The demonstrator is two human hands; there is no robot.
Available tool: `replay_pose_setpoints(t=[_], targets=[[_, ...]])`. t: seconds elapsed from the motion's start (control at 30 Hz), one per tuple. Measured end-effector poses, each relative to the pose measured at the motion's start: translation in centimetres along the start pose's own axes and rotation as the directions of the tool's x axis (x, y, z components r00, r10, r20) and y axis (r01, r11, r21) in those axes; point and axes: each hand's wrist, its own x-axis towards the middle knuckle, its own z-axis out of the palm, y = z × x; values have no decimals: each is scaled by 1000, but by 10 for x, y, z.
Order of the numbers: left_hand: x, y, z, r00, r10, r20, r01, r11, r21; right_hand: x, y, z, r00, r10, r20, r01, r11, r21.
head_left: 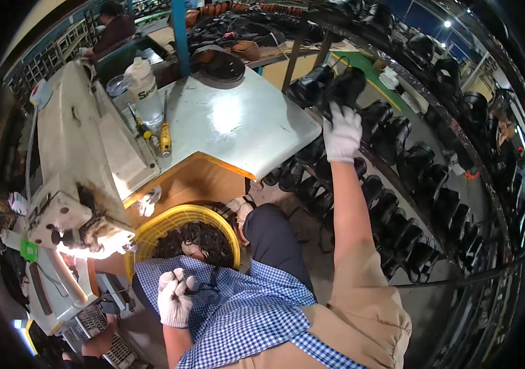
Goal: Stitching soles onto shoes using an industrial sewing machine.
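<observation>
Workshop floor packed with footwear: a long rack [435, 203] of black boots is curving along the right side, and a grey table [238, 123] is sitting ahead with a yellow-handled screwdriver [165, 140] and a plastic bottle [145, 86] on it. A big cream sewing machine [78, 166] is crowding the left, with a yellow basket [152, 229] of dark scraps just below the table edge. The right hand [342, 132], gloved white, is stretching up and away with the arm nearly straight, its grip closing on a black boot [342, 89] at the rack's top row. The left hand [174, 299] is resting low on a blue checked apron [244, 307], fingers curled around something small and dark, can't tell what
</observation>
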Motion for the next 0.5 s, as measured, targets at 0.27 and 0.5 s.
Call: replay_pose_setpoints(t=[0.27, 0.5], targets=[[12, -6, 18, 992, -2, -126, 17, 993, 116, -23, 66, 67, 997, -72, 9, 73, 986, -150], [13, -14, 11, 994, -75, -77, 86, 985, 148, -3, 102, -12, 904, -47, 424, 178, 944, -276]])
